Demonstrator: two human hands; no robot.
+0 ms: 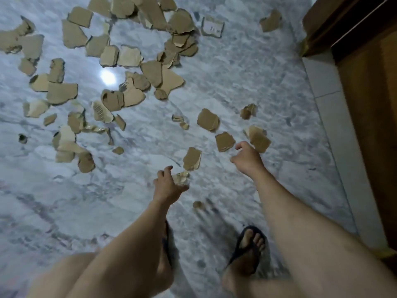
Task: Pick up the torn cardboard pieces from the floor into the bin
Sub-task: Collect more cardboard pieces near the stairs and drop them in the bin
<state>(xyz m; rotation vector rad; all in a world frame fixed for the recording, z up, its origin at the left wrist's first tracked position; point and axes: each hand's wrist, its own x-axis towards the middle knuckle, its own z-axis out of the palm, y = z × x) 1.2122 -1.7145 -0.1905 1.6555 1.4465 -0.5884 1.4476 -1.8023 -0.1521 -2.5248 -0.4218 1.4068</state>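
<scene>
Several torn brown cardboard pieces lie scattered over the marble floor [214,82], most of them in the far left half. My left hand [168,184] reaches down with a small crumpled cardboard scrap [182,177] between its thumb and curled fingers. Just beyond it lies a larger cardboard piece [192,159]. My right hand [247,157] hangs above the floor with loosely curled fingers and holds nothing. It sits between a square cardboard piece [224,141] and a folded cardboard piece [258,138]. No bin is in view.
A wooden door and frame [369,82] run along the right side, with a pale skirting strip [335,117] at its base. My feet in dark flip-flops [247,248] stand at the bottom. A tiny cardboard scrap [197,204] lies near them.
</scene>
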